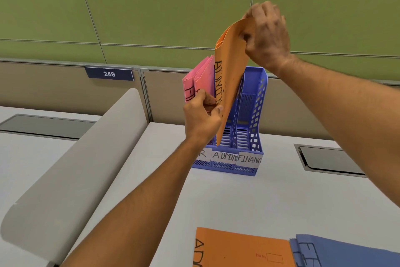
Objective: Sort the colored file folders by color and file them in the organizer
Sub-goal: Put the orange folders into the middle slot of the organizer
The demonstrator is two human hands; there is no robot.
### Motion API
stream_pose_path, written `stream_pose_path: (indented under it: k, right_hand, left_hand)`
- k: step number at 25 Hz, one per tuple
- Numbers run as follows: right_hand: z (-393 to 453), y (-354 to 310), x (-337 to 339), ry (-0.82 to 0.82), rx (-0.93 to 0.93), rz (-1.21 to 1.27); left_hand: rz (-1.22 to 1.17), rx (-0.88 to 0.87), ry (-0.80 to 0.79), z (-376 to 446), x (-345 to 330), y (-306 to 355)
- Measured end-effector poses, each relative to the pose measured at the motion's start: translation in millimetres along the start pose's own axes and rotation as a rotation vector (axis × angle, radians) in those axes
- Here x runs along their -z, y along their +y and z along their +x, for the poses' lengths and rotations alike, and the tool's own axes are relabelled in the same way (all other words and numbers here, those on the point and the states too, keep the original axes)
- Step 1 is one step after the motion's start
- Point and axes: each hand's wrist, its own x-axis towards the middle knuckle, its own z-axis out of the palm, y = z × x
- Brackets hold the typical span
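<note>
A blue three-slot organizer (253, 115) stands on the desk, its slots labelled with paper strips reading "R", "ADMIN" and "FINANC". Pink folders (198, 79) stand in its left slot. An orange folder (229, 80) marked "ADMIN" hangs upright with its lower corner inside the middle slot. My right hand (267, 37) pinches the folder's top edge. My left hand (204, 117) grips its lower left edge, next to the pink folders. Another orange folder (242, 247) and several blue folders (346, 251) lie flat at the near edge.
A grey curved divider (82, 165) slants across the desk on the left. Recessed cable hatches sit at the left (45, 125) and right (329, 160). A partition with a "249" plate (109, 74) and a green wall stand behind.
</note>
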Motion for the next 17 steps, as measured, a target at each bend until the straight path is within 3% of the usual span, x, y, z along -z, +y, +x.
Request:
stream_pose_path:
  k: [6, 17]
  right_hand:
    - [-2.2, 3.5, -12.9, -0.065, 0.007, -0.01]
    - [-37.9, 7.9, -57.0, -0.387, 0.06, -0.05]
  left_hand:
    - [0.031, 0.035, -0.012, 3.9, -8.7, -12.0]
    - [0.107, 0.025, -0.05, -3.2, -20.8, -30.5]
